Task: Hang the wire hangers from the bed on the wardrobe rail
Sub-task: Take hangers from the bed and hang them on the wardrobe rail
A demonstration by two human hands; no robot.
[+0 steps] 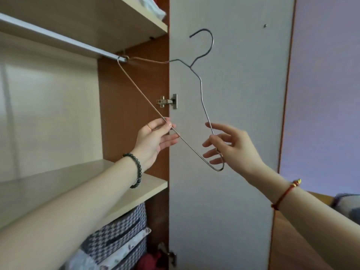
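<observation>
A thin metal wire hanger (pixel 202 98) is held tilted in front of the open wardrobe, its hook pointing up against the white door. One corner of the hanger touches the right end of the silver wardrobe rail (pixel 58 40). My left hand (pixel 155 141) pinches the hanger's long bottom bar between thumb and fingers. My right hand (pixel 231 147) holds the other corner loosely, fingers spread, with the wire passing between them. The bed itself is hidden, apart from bedding at the far right edge.
The white wardrobe door (pixel 233 172) stands open right behind the hanger, with a metal hinge (pixel 167 101). A beige shelf (pixel 81 188) lies under the rail. Patterned fabric boxes (pixel 116 236) sit below it. Another shelf (pixel 101 14) is above the rail.
</observation>
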